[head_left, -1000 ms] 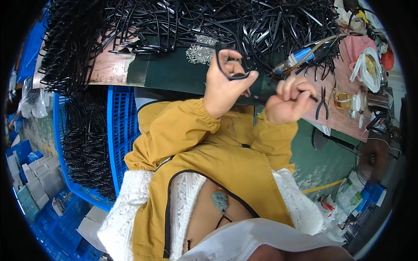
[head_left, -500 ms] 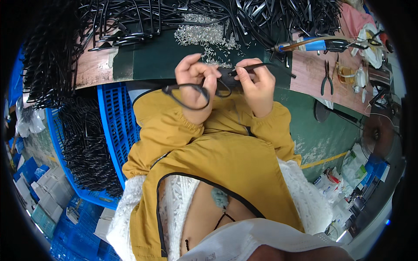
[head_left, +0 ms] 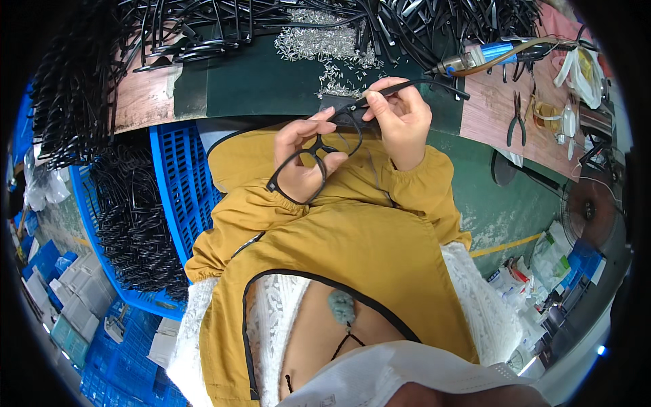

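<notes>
Left hand [head_left: 298, 163]: palm partly upturned, fingers curled, thumb pointing rightward
Right hand [head_left: 405, 125]: thumb and bent fingers pinching, slightly farther forward
Left forearm [head_left: 254, 227]: angled inward across the body
Right forearm [head_left: 427, 197]: reaching forward

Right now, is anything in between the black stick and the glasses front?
Nothing visible. The right hand holds the black temple arm, its near end close by the far end of the glasses front, which the left hand holds. I can't tell whether they touch.
</notes>
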A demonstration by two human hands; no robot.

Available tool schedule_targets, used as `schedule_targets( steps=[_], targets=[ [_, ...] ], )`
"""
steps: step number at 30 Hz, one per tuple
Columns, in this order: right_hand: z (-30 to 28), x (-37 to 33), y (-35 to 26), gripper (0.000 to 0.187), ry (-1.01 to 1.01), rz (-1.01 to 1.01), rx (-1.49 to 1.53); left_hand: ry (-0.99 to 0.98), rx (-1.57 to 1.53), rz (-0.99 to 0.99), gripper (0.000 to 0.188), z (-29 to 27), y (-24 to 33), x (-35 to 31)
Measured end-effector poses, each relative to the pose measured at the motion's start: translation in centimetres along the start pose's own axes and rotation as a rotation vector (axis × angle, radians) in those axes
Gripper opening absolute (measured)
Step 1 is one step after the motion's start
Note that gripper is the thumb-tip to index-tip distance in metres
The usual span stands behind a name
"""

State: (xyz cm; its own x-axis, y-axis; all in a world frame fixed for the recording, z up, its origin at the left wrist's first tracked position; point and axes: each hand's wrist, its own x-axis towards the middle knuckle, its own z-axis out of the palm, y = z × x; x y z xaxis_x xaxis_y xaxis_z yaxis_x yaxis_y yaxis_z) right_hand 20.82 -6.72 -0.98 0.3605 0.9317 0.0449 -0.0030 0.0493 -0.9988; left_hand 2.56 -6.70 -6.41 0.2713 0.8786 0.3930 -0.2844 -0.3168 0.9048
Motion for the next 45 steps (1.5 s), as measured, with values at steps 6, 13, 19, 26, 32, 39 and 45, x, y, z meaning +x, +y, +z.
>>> schedule_targets(
  steps=[6, 13, 19, 26, 32, 39, 45],
  targets=[
    [1.0, -0.3, 0.7, 0.005, 0.037, -0.270, -0.350, 0.026, 0.215, 0.068, 0.059, 0.8, 0.3, -0.5],
    [-1.3, 1.1, -2.6, 0.020, -0.348, -0.052, -0.236, 0.190, -0.164, -0.163, 0.050, 0.5, 3.0, 2.3],
    [-0.3, 13.3, -5.8, 0.026, -0.374, -0.954, -1.098, 0.251, -0.291, -0.494, 0.026, -2.2, 4.2, 5.7],
    [1.7, 19.7, -7.9, 0.021, -0.569, -0.188, -0.590, 0.242, -0.211, -0.556, 0.029, -2.5, 4.0, 6.6],
    [-1.4, 6.1, -9.0, 0.015, -0.119, -0.258, -0.184, 0.244, -0.315, -0.746, 0.062, -3.2, 5.3, 7.9],
    [-2.8, 1.2, -2.6, 0.006, -0.246, -0.288, -0.460, -0.226, -0.617, -1.389, 0.051, 0.1, 5.8, 6.3],
    [-2.3, 0.4, 0.6, 0.012, -0.161, -0.045, -0.125, -0.225, -0.587, -1.312, 0.047, 0.6, 5.1, 5.0]
  ],
)
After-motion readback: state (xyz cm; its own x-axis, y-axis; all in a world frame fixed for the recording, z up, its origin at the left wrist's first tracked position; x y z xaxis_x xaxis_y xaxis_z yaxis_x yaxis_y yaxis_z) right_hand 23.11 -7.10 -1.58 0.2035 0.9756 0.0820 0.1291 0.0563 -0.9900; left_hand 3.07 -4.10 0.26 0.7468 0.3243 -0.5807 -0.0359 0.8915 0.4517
